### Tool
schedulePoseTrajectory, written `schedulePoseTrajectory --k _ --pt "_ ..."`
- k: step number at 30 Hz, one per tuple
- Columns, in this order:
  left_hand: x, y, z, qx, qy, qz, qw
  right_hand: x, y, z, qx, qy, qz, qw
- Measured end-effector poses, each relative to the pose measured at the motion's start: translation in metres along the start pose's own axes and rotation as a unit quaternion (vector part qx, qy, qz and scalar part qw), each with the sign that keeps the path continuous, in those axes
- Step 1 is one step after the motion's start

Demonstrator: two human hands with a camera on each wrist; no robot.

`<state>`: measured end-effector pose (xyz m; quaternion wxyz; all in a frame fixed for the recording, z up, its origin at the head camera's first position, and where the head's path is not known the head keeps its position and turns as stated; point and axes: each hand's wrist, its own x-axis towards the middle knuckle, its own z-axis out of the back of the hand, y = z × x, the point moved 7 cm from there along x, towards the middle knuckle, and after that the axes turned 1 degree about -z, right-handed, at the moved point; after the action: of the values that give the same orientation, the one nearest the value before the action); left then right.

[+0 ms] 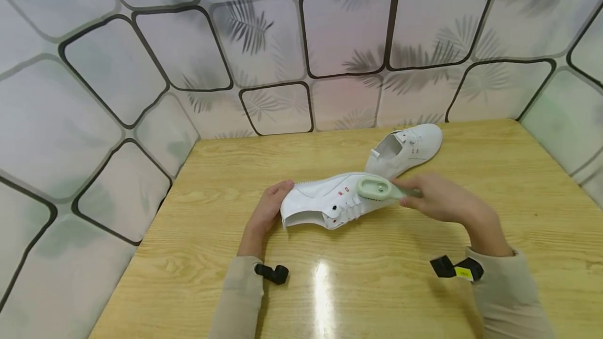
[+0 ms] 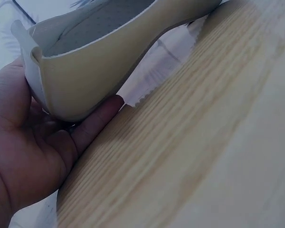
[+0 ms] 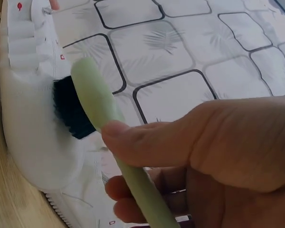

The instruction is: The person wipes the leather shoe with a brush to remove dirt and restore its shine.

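Note:
A white lace-up sneaker (image 1: 320, 198) lies tipped on its side on the wooden table, its opening facing the person. At its heel, my left hand (image 1: 269, 207) grips it; in the left wrist view the fingers (image 2: 97, 118) reach beneath the heel (image 2: 71, 90). My right hand (image 1: 438, 198) holds a light green shoe brush (image 1: 375, 188) by its handle, thumb pressed along it. Dark bristles (image 3: 72, 108) touch the upper near the toe (image 3: 33, 128) in the right wrist view.
The matching white sneaker (image 1: 421, 144) stands behind, toward the back right, close to the held one. Patterned panels (image 1: 348, 30) rise along the table's back and sides. Wood tabletop (image 1: 198, 255) extends to the left and in front. Small black cameras (image 1: 272, 273) sit on both wrists.

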<state>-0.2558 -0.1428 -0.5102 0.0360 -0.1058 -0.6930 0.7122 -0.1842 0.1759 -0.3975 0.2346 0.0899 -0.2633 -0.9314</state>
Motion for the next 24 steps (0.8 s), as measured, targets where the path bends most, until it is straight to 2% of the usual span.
schedulePoseTrajectory --k 3,8,12,17,22,24 --pt "-0.0005 0.0004 0.001 0.001 -0.002 0.002 1.0 -0.0005 -0.0013 0.0013 0.0 -0.01 -0.005 0.9999" --pt "-0.0011 0.0009 0.0008 -0.007 -0.002 0.003 1.0 0.0011 0.0014 -0.0041 0.011 0.019 0.011 0.9997" --pt "-0.0009 0.0013 0.0005 -0.008 -0.004 -0.002 1.0 -0.0017 -0.0003 -0.0017 0.012 0.008 0.01 0.9999" --pt "-0.0011 0.0032 0.0012 -0.013 -0.007 -0.002 0.9999 -0.0032 -0.0003 -0.0022 0.006 0.013 0.011 0.9998" --pt "-0.0008 0.0041 0.0015 -0.015 -0.008 -0.002 0.9998 -0.0014 -0.0007 -0.0007 -0.001 -0.005 0.001 1.0" --pt "0.0 0.0046 0.0016 -0.015 -0.007 -0.005 0.9998 -0.0009 -0.0001 -0.0018 0.0 0.002 0.0 1.0"
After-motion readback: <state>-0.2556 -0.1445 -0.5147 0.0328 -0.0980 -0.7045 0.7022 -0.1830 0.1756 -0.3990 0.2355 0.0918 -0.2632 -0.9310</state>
